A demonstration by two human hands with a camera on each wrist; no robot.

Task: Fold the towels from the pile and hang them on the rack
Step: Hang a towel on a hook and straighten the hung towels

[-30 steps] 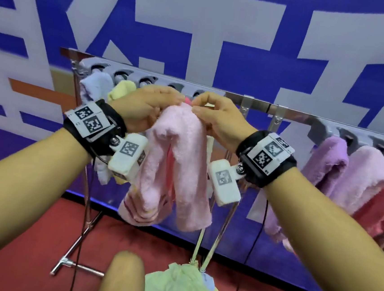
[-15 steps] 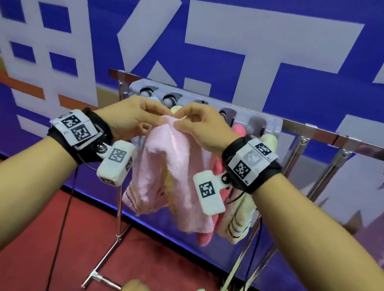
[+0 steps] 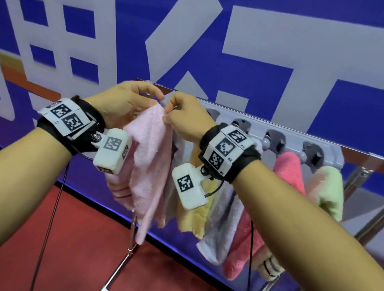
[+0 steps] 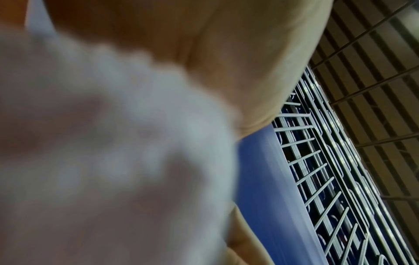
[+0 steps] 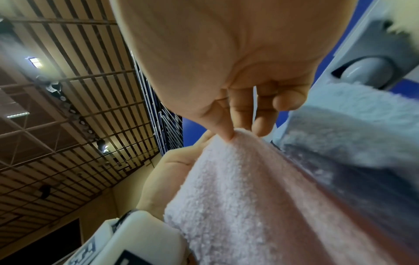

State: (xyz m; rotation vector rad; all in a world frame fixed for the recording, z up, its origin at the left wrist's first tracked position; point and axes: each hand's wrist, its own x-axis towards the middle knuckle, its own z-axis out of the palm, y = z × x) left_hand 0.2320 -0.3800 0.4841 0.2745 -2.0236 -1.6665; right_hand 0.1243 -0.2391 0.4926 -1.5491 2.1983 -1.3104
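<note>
— Blue banner (image 3: 288,60) with big white characters fills the head view; what's at the rack (image 3: 288,135)?
— Left hand (image 3: 122,103) and right hand (image 3: 186,119) pinch the pink towel (image 3: 152,160) at the rack's left end, red floor (image 3: 77,251) open below.
— Wrist views?
— Left: blurred towel (image 4: 102,152). Right: thumb and fingers (image 5: 240,114) pinching its fold (image 5: 244,188); ceiling grid (image 5: 68,107) overhead.

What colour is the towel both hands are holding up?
Pale pink towel, pinched by left hand and right hand; clearest in head view.

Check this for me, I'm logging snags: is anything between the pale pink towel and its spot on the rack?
Nothing visible. Both hands pinch the pale pink towel's top fold right at the rack's left end, beside hung towels.
</note>
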